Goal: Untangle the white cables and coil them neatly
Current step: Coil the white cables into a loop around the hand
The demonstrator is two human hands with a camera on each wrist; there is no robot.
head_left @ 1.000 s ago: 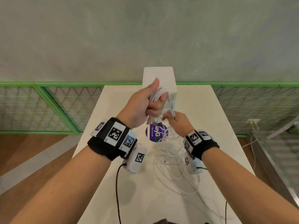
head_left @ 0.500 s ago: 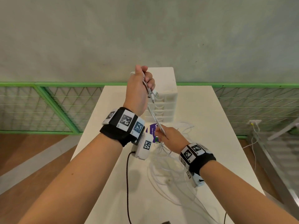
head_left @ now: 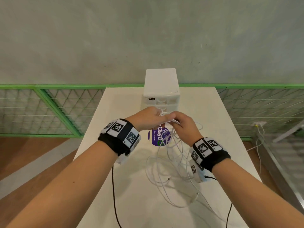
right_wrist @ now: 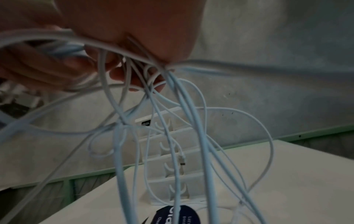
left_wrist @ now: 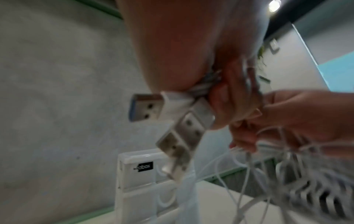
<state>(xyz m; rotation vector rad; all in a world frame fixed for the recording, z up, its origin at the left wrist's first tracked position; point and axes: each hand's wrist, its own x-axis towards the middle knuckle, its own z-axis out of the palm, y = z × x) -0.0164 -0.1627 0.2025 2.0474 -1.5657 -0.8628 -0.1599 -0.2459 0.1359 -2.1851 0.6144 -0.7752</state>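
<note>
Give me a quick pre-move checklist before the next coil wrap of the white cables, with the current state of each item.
1. Left hand grips the USB plugs bunched together: ok.
2. Right hand holds the white cables close to the left hand: ok.
3. Strands below the hands run free of each other: not ok; they cross and loop in the right wrist view.
4. Slack clear of the table: not ok; loops lie on it, with a loose connector among them.
5. Drawer unit clear of the cables: cannot tell; strands hang in front of it.
6. Number of cables in hand: cannot tell exactly; at least three plugs show.
</note>
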